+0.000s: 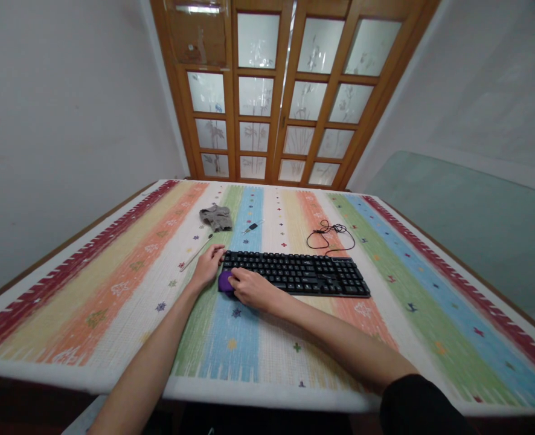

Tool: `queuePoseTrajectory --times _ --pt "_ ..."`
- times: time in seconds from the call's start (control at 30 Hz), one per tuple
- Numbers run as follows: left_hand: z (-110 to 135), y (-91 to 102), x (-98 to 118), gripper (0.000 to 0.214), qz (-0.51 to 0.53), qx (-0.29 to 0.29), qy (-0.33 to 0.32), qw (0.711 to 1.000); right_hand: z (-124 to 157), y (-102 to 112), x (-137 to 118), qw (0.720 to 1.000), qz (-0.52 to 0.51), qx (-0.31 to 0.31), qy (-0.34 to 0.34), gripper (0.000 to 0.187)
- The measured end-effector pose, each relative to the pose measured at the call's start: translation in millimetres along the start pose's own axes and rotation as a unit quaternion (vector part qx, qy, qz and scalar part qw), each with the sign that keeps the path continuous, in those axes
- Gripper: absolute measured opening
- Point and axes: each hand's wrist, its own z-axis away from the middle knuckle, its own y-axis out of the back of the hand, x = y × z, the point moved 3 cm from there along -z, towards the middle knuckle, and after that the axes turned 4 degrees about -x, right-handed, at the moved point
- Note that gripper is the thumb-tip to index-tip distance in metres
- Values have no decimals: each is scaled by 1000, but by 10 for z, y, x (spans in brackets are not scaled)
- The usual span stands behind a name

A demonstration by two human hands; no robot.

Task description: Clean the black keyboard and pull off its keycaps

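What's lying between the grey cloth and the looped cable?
In the head view, a small black item with pale ends, too small to identify, lies between the grey cloth and the cable.

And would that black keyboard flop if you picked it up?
Probably not: the keyboard looks stiff, its long body lying straight and flat. Being broad and low, it seems unlikely to roll. Its thin cable, loosely looped, would likely dangle floppily.

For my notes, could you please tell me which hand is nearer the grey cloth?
Left. The left hand is nearside of the grey cloth; the right hand, on the purple cloth, is farther.
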Motion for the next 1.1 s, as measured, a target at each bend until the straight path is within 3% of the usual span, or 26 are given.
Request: queuePoseTrajectory --times 0.23,0.43,0.8,1.1 --pt "4 6 6 35 -6 0 -6 1000 314 -40 69 999 -22 -3 -24 16" --pt "7 10 4 35 -13 0 -6 1000 488 -29 163 994 -63 13 -92 12" --pt "-16 15 -20 39 -5 1 -4 1000 802 -22 225 988 -28 -5 -151 11" --pt "-19 21 -24 41 -18 7 3 1000 1159 -3 393 982 22 18 -189 7"
